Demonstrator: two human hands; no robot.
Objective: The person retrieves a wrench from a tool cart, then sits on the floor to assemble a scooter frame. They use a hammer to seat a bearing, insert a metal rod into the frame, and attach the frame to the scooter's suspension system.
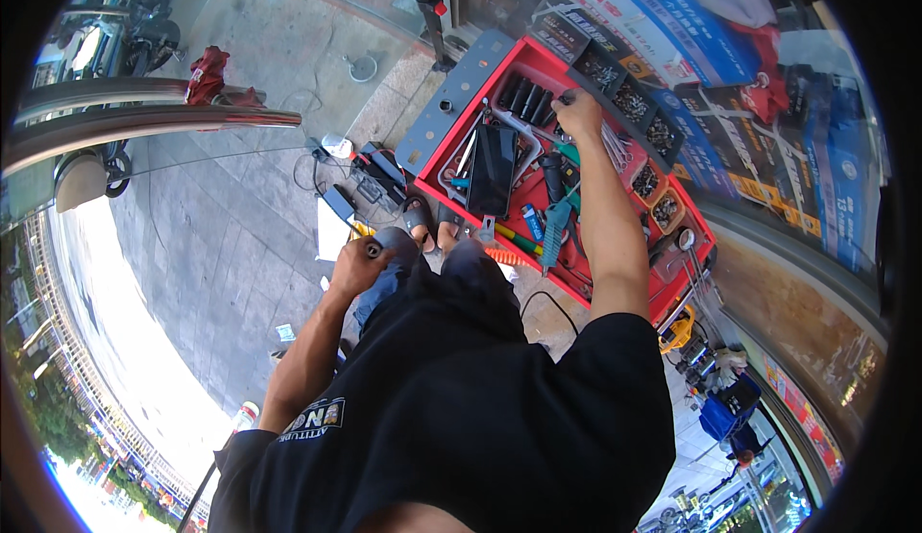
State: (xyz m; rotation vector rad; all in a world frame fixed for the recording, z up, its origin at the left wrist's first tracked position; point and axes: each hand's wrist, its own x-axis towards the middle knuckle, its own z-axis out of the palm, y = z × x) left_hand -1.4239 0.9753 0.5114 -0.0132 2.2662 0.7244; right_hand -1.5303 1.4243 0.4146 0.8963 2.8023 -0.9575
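Note:
My right hand (579,118) reaches over the red tool drawer (699,235) and is closed on a short black cylinder (567,98) that looks like a socket. Beside it, several black sockets (523,98) lie in a row in a pale tray. Over my left knee, my left hand (359,264) is closed around a dark tool (374,251) with a round end; its kind cannot be made out. A black phone (492,170) rests on the tray. To its right lie a black-handled tool (552,176), a green tool (557,226) and a blue-labelled cylinder (532,222).
Bins of small fasteners (629,103) line the drawer's far right side, next to a glass pane with posters. A grey cabinet top (451,101) adjoins the drawer's left. Black power tools (379,176) and cables lie on the paving. Metal door handles (154,120) jut in from the left.

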